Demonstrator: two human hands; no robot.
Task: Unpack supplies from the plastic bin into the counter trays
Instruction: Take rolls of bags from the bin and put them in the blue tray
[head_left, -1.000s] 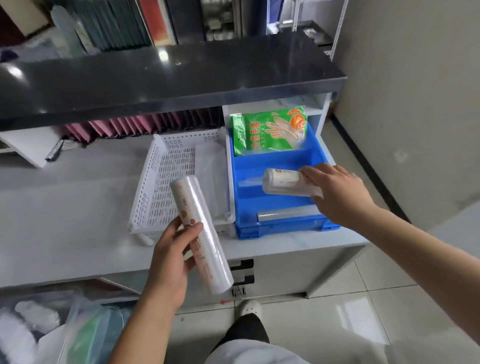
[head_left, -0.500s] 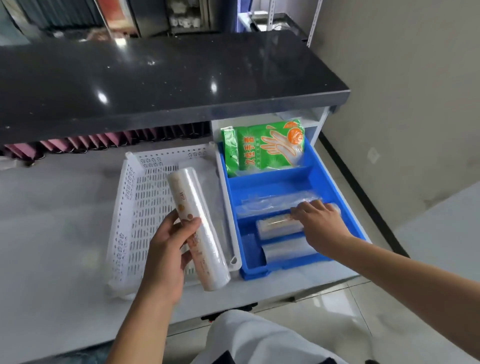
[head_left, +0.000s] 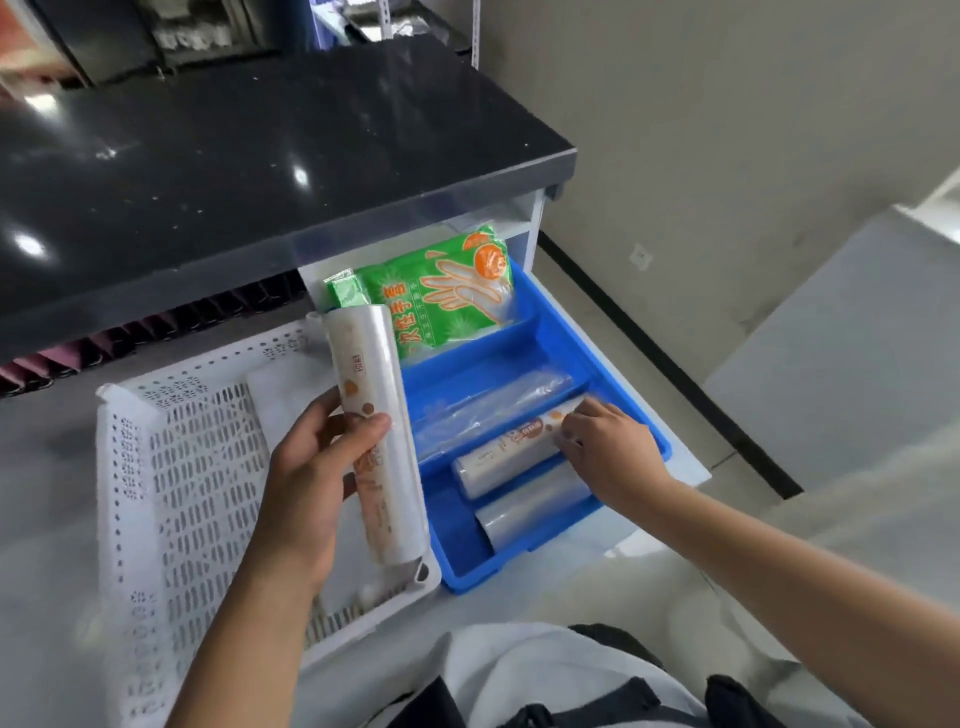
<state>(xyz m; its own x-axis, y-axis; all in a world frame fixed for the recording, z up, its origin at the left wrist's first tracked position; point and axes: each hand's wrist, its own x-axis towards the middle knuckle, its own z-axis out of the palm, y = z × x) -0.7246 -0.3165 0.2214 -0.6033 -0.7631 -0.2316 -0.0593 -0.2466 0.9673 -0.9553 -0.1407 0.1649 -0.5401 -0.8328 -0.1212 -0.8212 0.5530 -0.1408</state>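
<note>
My left hand (head_left: 306, 488) grips a long roll of clear plastic bags (head_left: 379, 431), held upright over the seam between the white perforated tray (head_left: 171, 493) and the blue tray (head_left: 602, 374). My right hand (head_left: 608, 457) rests its fingers on the right end of a shorter printed roll (head_left: 506, 457) lying in the blue tray's front compartment. A plain clear roll (head_left: 530, 512) lies just in front of it. A flat clear pack (head_left: 488, 410) fills the middle compartment, and a green glove pack (head_left: 447, 296) leans at the back.
A black countertop shelf (head_left: 249, 176) overhangs the back of both trays. The trays sit on a white counter (head_left: 47, 493) whose right edge drops to the tiled floor. A flat clear bag lies inside the white tray. The plastic bin is out of view.
My right hand carried the short printed roll down into the blue tray's front compartment and now rests on its end. My left hand with the long roll shifted closer to the trays.
</note>
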